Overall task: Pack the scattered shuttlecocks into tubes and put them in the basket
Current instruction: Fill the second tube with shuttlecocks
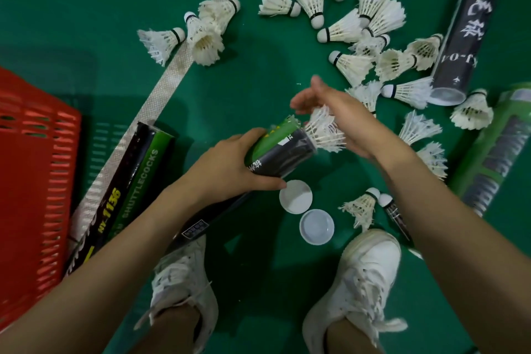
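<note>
Grips a tilted tube in the left hand, fingers clamped round it; holds the right hand, fingers straight, against a shuttlecock jutting from its mouth.

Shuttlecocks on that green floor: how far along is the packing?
Early to midway, by the look. Done: little shows; no tube is visible inside the red plastic basket. In hand: the left hand grips a black-and-green cardboard tube while the open right hand presses a white feather shuttlecock at its mouth. Left: many loose shuttlecocks on the floor, two white round caps off, another tube lying outside the basket.
</note>
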